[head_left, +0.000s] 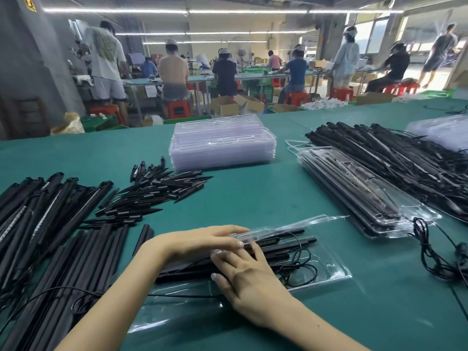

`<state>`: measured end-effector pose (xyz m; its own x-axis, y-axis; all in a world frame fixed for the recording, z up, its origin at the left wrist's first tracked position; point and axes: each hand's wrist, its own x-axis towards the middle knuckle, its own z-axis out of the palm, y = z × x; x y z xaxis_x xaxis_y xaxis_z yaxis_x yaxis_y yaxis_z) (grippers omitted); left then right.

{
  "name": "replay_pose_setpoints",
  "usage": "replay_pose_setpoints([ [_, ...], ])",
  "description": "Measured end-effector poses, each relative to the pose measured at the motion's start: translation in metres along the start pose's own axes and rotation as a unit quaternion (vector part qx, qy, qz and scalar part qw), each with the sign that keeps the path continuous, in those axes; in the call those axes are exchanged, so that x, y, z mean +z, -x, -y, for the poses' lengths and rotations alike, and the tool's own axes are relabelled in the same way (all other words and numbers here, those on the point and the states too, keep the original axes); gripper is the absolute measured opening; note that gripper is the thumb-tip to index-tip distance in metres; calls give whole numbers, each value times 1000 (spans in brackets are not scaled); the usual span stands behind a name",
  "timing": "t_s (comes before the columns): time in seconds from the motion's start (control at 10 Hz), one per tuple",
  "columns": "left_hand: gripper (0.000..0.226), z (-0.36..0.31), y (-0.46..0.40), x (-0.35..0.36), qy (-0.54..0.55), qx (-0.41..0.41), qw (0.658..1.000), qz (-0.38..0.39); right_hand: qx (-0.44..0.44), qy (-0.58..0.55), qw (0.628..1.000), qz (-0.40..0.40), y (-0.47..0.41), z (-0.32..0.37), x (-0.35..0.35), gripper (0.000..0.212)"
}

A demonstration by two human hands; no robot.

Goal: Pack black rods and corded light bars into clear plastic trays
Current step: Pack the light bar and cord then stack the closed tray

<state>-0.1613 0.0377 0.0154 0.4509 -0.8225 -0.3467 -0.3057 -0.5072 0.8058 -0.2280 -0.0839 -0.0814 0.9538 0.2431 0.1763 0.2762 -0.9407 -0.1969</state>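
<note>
An open clear plastic tray (pixel 336 273) lies on the green table in front of me. It holds black rods (pixel 278 245) and a coiled black cord (pixel 301 266). Its clear lid (pixel 304 224) is half raised over the contents. My left hand (pixel 202 240) reaches in from the left, fingers closed over the lid's near edge. Just below it, my right hand (pixel 243 277) lies flat with fingers spread on the rods in the tray, gripping nothing.
Long black bars (pixel 50 214) and rods (pixel 88 262) are piled at the left, short black spikes (pixel 157 191) behind them. Empty trays (pixel 222 145) are stacked at centre back. Packed trays (pixel 367 193), corded bars (pixel 405 158) and a loose cord (pixel 430 254) lie right. People work at benches beyond.
</note>
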Motion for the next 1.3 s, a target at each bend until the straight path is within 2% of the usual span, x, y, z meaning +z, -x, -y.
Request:
replay_pose_setpoints([
  [0.1,55,3,-6,1,-16,-3,1000,8,20,2,1000,3,2,2,2,57],
  [0.3,57,13,-12,-3,-11,-13,1000,5,6,0,1000,17,3,0,-2,58],
  [0.4,61,24,-15,-8,-42,-3,999,-7,42,25,999,-18,14,-22,-16,53],
  [0.5,71,29,-14,-9,-92,-9,996,-7,105,78,991,-18,37,-59,-29,52],
  [0.6,74,38,-17,-6,-120,-17,993,-7,140,62,988,1,59,-84,-36,55],
  [0.7,68,52,-17,6,-213,-22,976,-32,147,29,989,19,74,-95,-37,66],
  [0.9,77,66,-18,27,-300,-6,952,-63,164,26,985,51,87,-110,-28,60],
  [1.0,71,66,-16,32,-293,2,953,-77,150,33,988,18,92,-109,-25,52],
  [1.1,59,55,-16,20,-236,-1,969,-78,104,25,988,-109,102,-105,-25,48],
  [1.2,53,40,-15,3,-152,-2,987,-59,46,1,990,-131,106,-105,-30,45],
  [1.3,51,41,-15,2,-166,3,985,-41,-15,34,994,-106,106,-106,-30,44],
])
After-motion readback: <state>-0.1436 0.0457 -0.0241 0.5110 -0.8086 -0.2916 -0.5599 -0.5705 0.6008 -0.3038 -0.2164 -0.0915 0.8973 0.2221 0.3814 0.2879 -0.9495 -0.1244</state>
